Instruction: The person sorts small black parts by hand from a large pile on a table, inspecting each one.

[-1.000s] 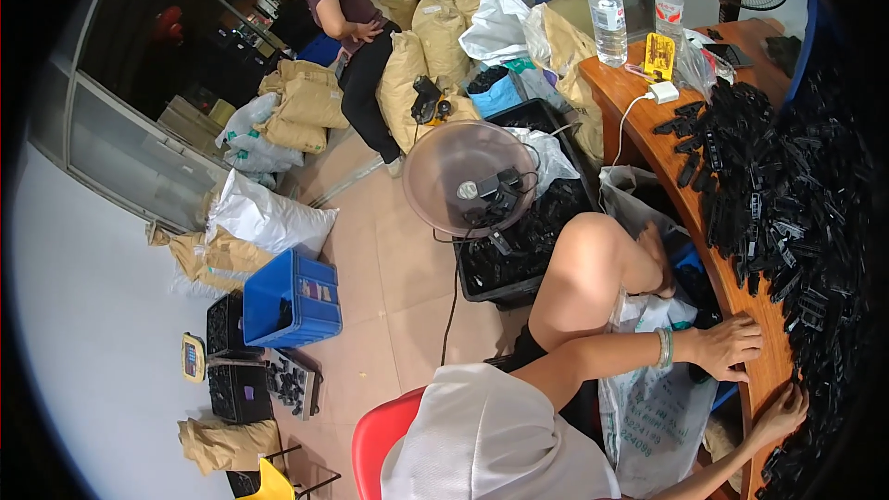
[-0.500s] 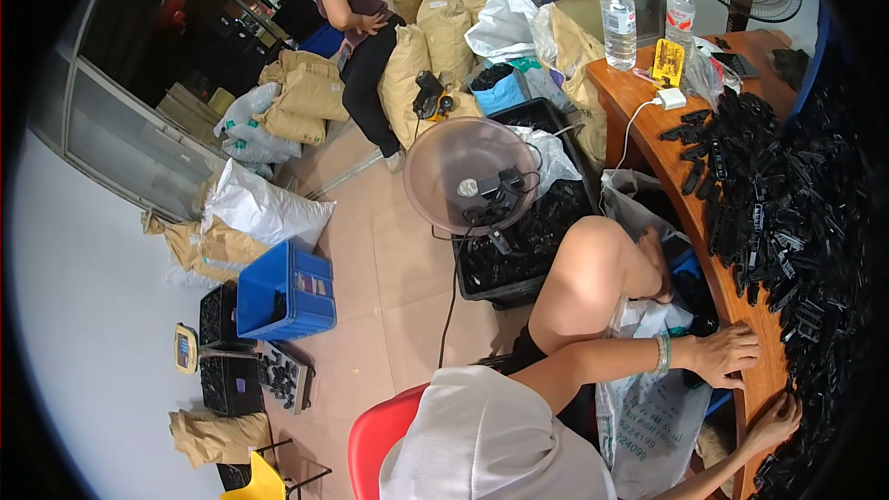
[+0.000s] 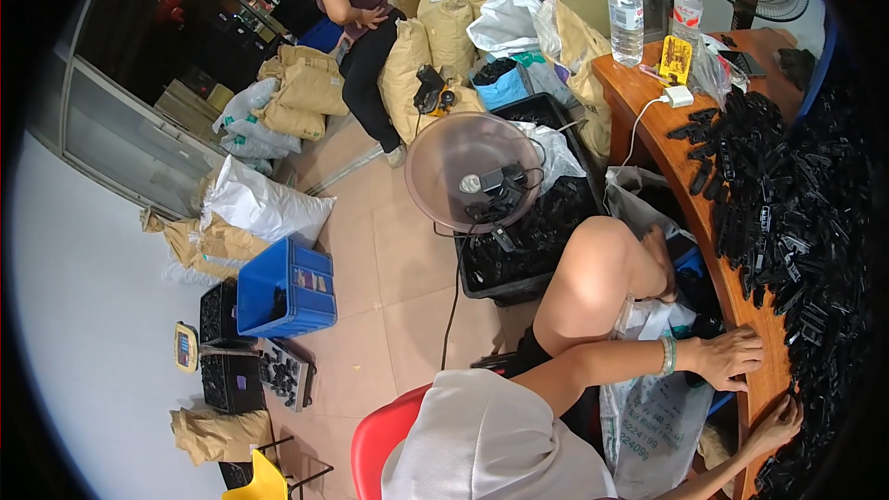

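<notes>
My left hand [image 3: 730,358], with a pale green bracelet [image 3: 668,355] on its wrist, lies on the edge of a curved wooden desk [image 3: 765,313]. Its fingers are apart and slightly bent, and no object shows in them. Closer to me, my right hand [image 3: 778,424] is at the border of a large heap of small black plastic parts [image 3: 815,268]. The fingers there are bent together at the parts; what they hold, if anything, is lost against the black heap.
Two water bottles [image 3: 626,23], a yellow card [image 3: 675,60] and a white charger [image 3: 677,96] stand at the desk's far end. A basin [image 3: 435,176] rests over a black crate [image 3: 500,289]. A blue crate [image 3: 310,292] is left. Another person [image 3: 356,18] sits by sacks [image 3: 444,28].
The whole view has shifted slightly. Both hands keep nearly the same places on the desk. The other person's head has turned a little.
</notes>
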Tool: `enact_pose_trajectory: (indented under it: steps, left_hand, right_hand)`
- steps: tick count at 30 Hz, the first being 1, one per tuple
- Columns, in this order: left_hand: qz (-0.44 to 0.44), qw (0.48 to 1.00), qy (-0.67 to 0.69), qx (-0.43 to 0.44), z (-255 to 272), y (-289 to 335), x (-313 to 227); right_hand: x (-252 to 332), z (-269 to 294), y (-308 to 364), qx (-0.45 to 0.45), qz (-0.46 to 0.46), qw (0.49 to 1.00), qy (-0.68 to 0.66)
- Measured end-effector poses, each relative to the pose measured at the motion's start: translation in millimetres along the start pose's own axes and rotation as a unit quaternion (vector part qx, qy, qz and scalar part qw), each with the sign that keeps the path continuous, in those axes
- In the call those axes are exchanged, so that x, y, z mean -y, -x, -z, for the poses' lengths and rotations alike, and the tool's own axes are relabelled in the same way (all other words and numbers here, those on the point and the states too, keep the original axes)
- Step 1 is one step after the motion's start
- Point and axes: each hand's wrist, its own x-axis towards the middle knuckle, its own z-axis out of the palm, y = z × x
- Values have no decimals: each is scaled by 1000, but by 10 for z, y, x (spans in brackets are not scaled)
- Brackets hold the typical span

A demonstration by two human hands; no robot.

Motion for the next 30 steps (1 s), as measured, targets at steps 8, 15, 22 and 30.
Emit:
enact_pose_trajectory:
  steps: [8, 15, 22, 30]
  left_hand:
    - [53, 998, 10, 36, 4, 0, -28]
    - [94, 995, 8, 5, 66, -37, -171]
    - [96, 994, 15, 49, 160, -85, -143]
    - [91, 995, 1, 36, 107, -69, -158]
  right_hand:
    - [113, 62, -2, -9, -7, 1000, -17]
    - [67, 19, -50, -36, 24, 999, -14]
    - [109, 30, -97, -18, 34, 999, 27]
    - [139, 72, -68, -19, 41, 999, 21]
